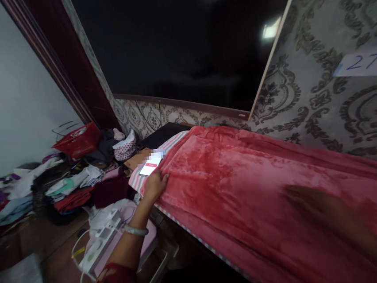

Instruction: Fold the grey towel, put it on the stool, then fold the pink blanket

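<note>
A long pink-red plush blanket (212, 179) lies spread before me over a table-like surface, creased along its far side. My left hand (154, 187) is at its left end, fingers closed on the blanket's edge. Just beyond those fingers, a lit phone (151, 165) rests on a striped cloth (135, 181) that shows from under the blanket. My right hand (314, 202) is over the blanket's right part, blurred, its fingers stretched out and seemingly flat on the plush, holding nothing.
A pink stool (147, 239) on my left bears a white power strip (100, 245) with cords. Piles of folded clothes (74, 197) and a red basket (78, 141) stand farther left. A large dark screen (179, 49) hangs on the patterned wall behind the blanket.
</note>
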The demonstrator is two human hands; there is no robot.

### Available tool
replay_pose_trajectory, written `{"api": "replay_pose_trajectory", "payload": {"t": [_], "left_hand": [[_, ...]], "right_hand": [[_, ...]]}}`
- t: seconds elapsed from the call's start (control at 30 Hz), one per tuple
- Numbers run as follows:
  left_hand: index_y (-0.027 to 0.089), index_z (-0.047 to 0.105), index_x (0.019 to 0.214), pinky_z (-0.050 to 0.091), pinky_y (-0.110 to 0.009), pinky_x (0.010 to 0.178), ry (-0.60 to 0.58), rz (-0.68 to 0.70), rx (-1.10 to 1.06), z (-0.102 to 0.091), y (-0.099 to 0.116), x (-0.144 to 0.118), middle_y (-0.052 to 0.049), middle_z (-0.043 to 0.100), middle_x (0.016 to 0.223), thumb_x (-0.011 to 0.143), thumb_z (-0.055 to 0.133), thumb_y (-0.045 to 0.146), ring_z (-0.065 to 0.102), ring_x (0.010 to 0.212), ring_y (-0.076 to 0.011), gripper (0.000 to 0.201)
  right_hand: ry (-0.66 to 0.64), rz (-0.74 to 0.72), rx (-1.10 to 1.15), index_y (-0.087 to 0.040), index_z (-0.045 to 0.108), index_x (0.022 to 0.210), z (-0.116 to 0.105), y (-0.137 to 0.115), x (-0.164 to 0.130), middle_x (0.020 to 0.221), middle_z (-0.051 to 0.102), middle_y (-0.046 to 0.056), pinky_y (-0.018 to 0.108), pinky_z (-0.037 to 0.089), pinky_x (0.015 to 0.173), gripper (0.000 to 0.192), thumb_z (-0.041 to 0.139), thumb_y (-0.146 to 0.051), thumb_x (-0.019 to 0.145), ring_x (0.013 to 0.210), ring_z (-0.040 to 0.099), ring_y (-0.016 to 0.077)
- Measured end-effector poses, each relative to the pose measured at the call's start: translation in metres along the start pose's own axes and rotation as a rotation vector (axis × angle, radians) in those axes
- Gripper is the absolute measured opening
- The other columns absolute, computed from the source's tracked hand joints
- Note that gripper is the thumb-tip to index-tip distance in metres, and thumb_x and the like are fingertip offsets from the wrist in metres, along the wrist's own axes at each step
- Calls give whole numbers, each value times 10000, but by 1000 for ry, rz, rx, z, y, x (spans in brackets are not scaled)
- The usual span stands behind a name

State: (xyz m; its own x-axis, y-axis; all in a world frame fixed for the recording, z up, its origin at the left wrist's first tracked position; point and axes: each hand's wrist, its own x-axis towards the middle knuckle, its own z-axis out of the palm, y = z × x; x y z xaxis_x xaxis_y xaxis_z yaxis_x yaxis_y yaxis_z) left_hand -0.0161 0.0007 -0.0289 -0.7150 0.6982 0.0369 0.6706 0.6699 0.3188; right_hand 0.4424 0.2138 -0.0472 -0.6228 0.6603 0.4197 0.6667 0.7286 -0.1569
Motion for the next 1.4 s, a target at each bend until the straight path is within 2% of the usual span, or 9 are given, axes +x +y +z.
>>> {"api": "replay_pose_trajectory", "payload": {"t": [0.13,0.23,0.33,0.47,0.7,0.87,1.03,1.27,1.4], "left_hand": [[172,665,1046,458,-302,743,5,22,-28,6,-7,3,-114,737,1029,984,500,389,692,949,-254,280],[159,667,1073,459,-297,757,0,33,-59,6,-9,1,-108,737,1011,991,486,386,693,935,-241,301],[157,667,1117,463,-294,762,-9,9,-80,6,-8,-1,-113,744,1024,987,499,385,699,949,-244,311],[168,664,1162,475,-300,781,3,-12,-82,9,-8,-4,-119,751,1039,982,510,382,707,987,-258,320],[161,620,1260,503,-334,820,-51,-23,-74,11,-9,-4,-125,757,1079,990,464,386,715,1023,-280,385],[133,583,1307,510,-376,882,-56,-34,-121,9,-8,-7,-157,740,1160,976,473,392,698,1094,-311,435],[155,630,1141,507,-371,796,-73,-31,-171,8,-7,-9,-130,754,1056,958,484,444,713,992,-310,372],[183,661,1090,488,-350,775,-99,-18,-185,6,-10,-5,-108,754,972,955,474,479,711,973,-295,374],[179,674,1071,476,-326,757,-117,-23,-167,4,-10,-1,-103,749,934,954,479,492,710,947,-280,387]], "right_hand": [[-104,-124,251,-249,762,1142,44,-51,115,1183,744,79,500,576,971,454,438,-486,930,1099,706,311],[-171,-59,251,-185,719,1244,72,-91,190,1278,700,115,441,518,1042,432,512,-346,901,1192,661,289],[-209,6,218,-165,671,1321,94,-120,244,1316,680,127,385,494,1044,444,527,-297,922,1205,648,273],[-247,23,187,-140,677,1291,118,-143,288,1276,696,149,341,481,1012,393,526,-287,960,1178,651,261],[-301,52,156,-179,753,1101,152,-175,313,1153,743,117,290,483,911,332,486,-353,1006,1088,669,227],[-284,77,150,-170,750,1083,159,-188,316,1160,728,139,332,479,918,318,483,-325,1004,1081,657,259],[-108,164,157,-138,679,1243,159,-175,333,1265,680,162,365,470,941,422,330,-251,1035,1140,626,280],[-224,172,145,-165,722,1201,184,-159,335,1194,718,154,369,491,917,362,440,-264,996,1092,659,283],[-263,145,149,-163,729,1170,182,-157,340,1165,728,147,379,501,922,337,467,-261,982,1080,663,285]]}}
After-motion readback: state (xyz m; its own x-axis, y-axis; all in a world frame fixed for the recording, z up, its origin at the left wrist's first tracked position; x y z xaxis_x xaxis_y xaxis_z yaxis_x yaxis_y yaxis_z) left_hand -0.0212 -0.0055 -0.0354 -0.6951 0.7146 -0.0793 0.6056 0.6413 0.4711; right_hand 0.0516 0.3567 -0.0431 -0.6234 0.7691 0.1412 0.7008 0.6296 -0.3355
